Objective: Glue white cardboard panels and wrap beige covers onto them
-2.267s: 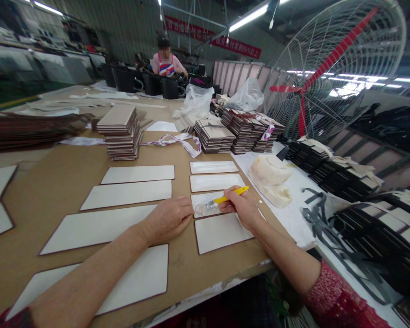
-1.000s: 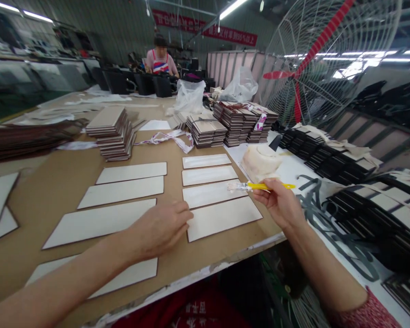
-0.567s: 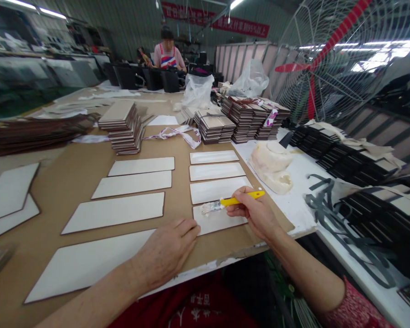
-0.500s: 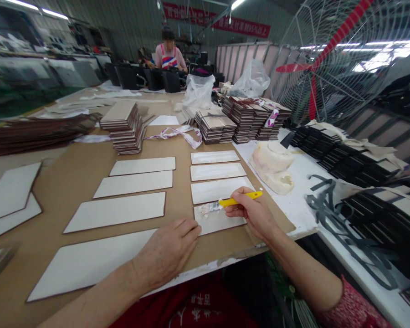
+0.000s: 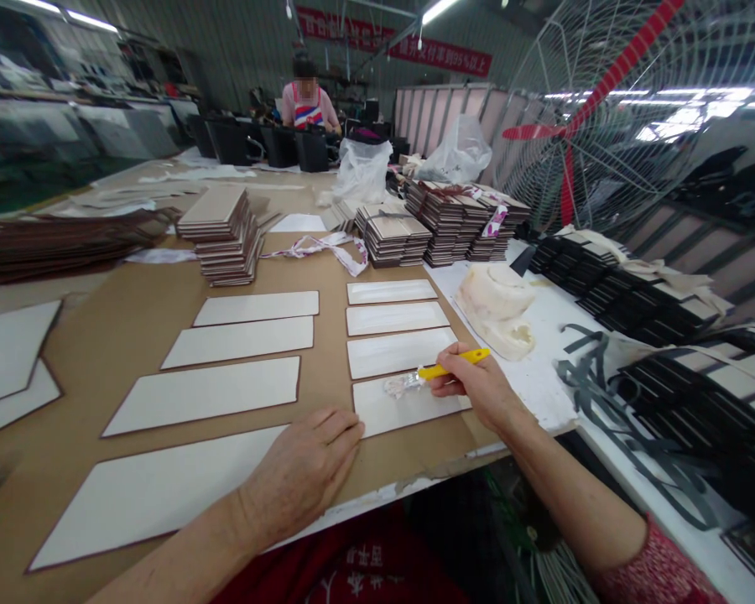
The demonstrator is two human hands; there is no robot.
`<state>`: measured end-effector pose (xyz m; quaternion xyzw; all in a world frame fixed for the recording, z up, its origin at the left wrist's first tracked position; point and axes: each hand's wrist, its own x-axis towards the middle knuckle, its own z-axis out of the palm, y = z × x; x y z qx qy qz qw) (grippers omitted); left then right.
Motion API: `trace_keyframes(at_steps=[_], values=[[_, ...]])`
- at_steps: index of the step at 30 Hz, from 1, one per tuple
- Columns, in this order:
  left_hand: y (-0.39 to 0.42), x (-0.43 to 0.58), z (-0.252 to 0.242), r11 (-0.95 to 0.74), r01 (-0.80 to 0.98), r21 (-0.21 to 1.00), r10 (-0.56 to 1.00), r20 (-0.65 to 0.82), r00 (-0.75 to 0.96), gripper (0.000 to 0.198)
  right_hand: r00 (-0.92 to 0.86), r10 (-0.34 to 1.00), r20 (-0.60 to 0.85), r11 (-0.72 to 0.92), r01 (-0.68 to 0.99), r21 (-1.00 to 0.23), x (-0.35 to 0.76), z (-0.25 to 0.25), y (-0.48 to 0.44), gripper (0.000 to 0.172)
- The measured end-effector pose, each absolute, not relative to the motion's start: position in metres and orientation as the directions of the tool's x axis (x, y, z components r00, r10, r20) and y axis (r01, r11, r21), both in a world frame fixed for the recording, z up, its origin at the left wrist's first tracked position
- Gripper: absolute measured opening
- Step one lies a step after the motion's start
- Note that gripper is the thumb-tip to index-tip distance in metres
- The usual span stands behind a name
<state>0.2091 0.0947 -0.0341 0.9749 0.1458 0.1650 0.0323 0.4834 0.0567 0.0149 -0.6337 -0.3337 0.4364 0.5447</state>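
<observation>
My right hand [image 5: 475,377] is closed around the yellow handle of a flat paintbrush [image 5: 456,362]. The brush's bristles, smeared with white paste, touch the nearest panel [image 5: 408,407] in the right column, an off-white rectangle with a dark edge. At that panel's lower left corner, my left hand [image 5: 318,457] lies flat, fingertips at the edge and nothing seen in its grasp. Under its wrist, a larger pale panel [image 5: 164,478] is partly covered. Beyond the brush, three panels with white streaks lie in a row, the closest of them [image 5: 403,351] just behind it.
Several plain panels [image 5: 210,390] form a column on the left. Stacks of panels [image 5: 220,239] stand farther back. A cream bowl-shaped container [image 5: 494,306] sits on white paper to the right, near black stacks [image 5: 617,285] and a large fan [image 5: 566,134]. A person [image 5: 308,105] works at the far end.
The brush in my right hand has moved right across the nearest panel, away from its left end. My left hand stays at the corner. The whole view has shifted slightly.
</observation>
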Motion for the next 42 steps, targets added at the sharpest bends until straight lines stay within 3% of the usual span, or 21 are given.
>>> trace_keyframes(at_steps=[10, 21, 26, 29, 34, 42], values=[[0.096, 0.208, -0.039, -0.947, 0.277, 0.163, 0.320, 0.376, 0.870, 0.028, 0.525, 0.835, -0.167, -0.202, 0.010, -0.979, 0.540, 0.024, 0.036, 0.016], [0.096, 0.205, -0.046, -0.938, 0.287, 0.197, 0.340, 0.350, 0.873, 0.029, 0.654, 0.747, -0.120, -0.196, 0.045, -0.980, 0.581, 0.029, 0.017, 0.017], [0.095, 0.205, -0.041, -0.941, 0.286, 0.181, 0.336, 0.391, 0.857, 0.025, 0.699, 0.714, -0.054, -0.057, -0.018, -0.998, 0.564, 0.036, 0.013, 0.021], [0.094, 0.205, -0.037, -0.949, 0.267, 0.166, 0.312, 0.406, 0.859, 0.024, 0.621, 0.778, -0.099, -0.001, -0.157, -0.988, 0.529, 0.032, 0.018, 0.024], [0.094, 0.204, -0.034, -0.958, 0.249, 0.140, 0.285, 0.392, 0.875, 0.025, 0.425, 0.879, -0.217, -0.094, -0.291, -0.952, 0.469, 0.018, 0.032, 0.027], [0.094, 0.204, -0.036, -0.956, 0.253, 0.149, 0.291, 0.374, 0.880, 0.026, 0.325, 0.918, -0.229, -0.190, -0.148, -0.971, 0.451, 0.002, 0.036, 0.022]])
